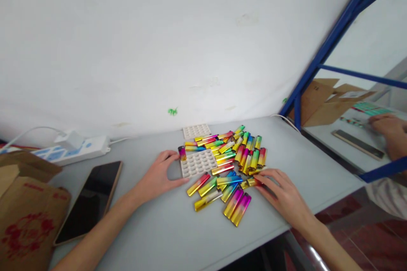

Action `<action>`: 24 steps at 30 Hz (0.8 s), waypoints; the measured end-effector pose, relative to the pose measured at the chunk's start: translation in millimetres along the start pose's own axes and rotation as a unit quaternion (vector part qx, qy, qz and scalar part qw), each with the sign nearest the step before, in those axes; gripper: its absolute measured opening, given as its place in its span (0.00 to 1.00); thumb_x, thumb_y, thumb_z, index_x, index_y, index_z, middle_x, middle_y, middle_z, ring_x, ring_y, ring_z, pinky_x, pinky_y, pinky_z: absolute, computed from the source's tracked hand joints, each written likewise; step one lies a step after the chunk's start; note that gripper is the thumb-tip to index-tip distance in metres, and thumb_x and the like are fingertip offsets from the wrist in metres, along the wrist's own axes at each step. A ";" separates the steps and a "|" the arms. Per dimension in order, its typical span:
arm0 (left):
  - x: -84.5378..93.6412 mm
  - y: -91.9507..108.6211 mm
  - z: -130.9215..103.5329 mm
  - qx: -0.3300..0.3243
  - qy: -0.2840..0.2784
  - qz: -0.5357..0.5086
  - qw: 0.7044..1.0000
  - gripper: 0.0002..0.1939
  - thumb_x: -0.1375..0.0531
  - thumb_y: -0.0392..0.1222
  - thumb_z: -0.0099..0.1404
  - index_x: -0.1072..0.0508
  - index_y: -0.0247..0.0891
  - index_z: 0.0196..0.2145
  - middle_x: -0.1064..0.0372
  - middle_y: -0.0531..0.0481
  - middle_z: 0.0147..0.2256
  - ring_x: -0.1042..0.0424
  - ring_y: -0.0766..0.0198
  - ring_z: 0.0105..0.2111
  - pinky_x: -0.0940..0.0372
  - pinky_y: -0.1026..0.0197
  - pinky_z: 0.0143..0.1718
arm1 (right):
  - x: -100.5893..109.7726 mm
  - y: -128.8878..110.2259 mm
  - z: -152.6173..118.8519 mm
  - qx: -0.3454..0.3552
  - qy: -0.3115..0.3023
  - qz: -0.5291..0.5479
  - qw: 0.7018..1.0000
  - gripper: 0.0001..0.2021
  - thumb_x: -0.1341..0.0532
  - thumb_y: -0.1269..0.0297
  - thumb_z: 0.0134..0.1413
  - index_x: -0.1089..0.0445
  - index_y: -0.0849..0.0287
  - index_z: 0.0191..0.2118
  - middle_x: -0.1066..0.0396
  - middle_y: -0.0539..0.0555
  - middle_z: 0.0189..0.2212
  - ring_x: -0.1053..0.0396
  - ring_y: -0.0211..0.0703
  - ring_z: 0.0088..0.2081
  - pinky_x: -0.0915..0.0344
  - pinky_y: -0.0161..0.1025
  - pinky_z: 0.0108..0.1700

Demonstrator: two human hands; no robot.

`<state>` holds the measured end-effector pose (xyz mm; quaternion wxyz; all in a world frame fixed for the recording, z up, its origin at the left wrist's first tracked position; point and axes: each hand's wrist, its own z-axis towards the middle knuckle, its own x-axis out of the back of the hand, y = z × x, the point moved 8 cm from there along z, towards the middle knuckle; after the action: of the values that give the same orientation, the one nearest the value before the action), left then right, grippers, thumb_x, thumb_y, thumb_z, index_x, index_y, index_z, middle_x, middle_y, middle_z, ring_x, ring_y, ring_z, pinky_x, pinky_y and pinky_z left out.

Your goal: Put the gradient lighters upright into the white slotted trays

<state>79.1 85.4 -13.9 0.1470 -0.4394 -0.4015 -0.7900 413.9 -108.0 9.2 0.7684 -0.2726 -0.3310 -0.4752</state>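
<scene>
A white tray point(199, 164) with rows of small holes lies on the grey table, with one purple and gold lighter point(182, 153) upright in its back left corner. My left hand point(160, 176) is at the tray's left side, thumb and fingers spread apart, the fingertips close to that lighter. Several shiny coloured lighters point(237, 204) lie in a loose pile right of the tray and in front of it. My right hand point(280, 190) reaches into the pile's right edge, its fingers on a gold and red lighter point(252, 181); the fingertips are partly hidden.
A second white tray point(196, 130) lies against the wall. On the left are a phone point(90, 199), a power strip point(85, 148) and a brown paper bag point(34, 216). Beyond a blue frame point(297, 106) at right are a cardboard box point(324, 101) and another person's hand point(389, 129).
</scene>
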 end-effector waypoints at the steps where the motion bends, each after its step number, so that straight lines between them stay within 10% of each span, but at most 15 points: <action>1: 0.0 0.2 0.1 0.000 0.000 0.000 1.000 0.38 0.29 0.69 0.60 0.22 0.42 0.58 0.26 0.39 0.58 0.25 0.40 0.59 0.29 0.38 0.65 | 1.4 -0.5 -0.7 0.000 0.004 0.005 1.000 0.08 0.36 0.64 0.75 0.23 0.54 0.54 0.19 0.60 0.47 0.21 0.53 0.48 0.22 0.51 0.51; 10: 0.7 2.3 0.8 -0.005 0.005 -0.004 1.000 0.36 0.29 0.69 0.61 0.22 0.42 0.58 0.27 0.41 0.57 0.25 0.42 0.58 0.28 0.40 0.65 | 6.7 -4.5 26.9 -0.132 0.015 0.138 0.981 0.16 0.44 0.59 0.80 0.22 0.53 0.61 0.16 0.58 0.47 0.18 0.48 0.44 0.22 0.41 0.46; 15: 1.8 3.0 -0.1 -0.006 0.006 -0.013 1.000 0.37 0.27 0.68 0.60 0.23 0.43 0.58 0.26 0.40 0.57 0.26 0.41 0.59 0.29 0.40 0.65 | -27.0 -2.8 96.1 -0.243 0.003 0.311 0.919 0.18 0.33 0.49 0.70 0.22 0.56 0.54 0.22 0.51 0.31 0.26 0.44 0.30 0.30 0.38 0.34; 19: 1.7 4.0 -2.7 0.001 -0.002 -0.024 1.000 0.37 0.26 0.65 0.60 0.24 0.42 0.59 0.27 0.39 0.59 0.27 0.42 0.60 0.30 0.39 0.66 | -64.4 -18.1 172.5 -0.190 -0.020 0.436 0.880 0.27 0.34 0.35 0.65 0.29 0.56 0.31 0.27 0.50 0.29 0.31 0.42 0.31 0.33 0.39 0.35; 24: 1.4 6.7 -5.8 -0.002 0.000 -0.030 1.000 0.37 0.24 0.61 0.60 0.25 0.42 0.61 0.28 0.38 0.60 0.27 0.43 0.61 0.30 0.40 0.67 | -122.6 -53.9 206.3 -0.128 -0.129 0.567 0.803 0.28 0.45 0.32 0.72 0.35 0.54 0.34 0.33 0.45 0.24 0.34 0.40 0.26 0.31 0.39 0.36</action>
<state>78.8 76.9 -11.1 0.1226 -0.4273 -0.4127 -0.7950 273.0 89.1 51.2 0.8092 -0.5663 -0.1491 0.0470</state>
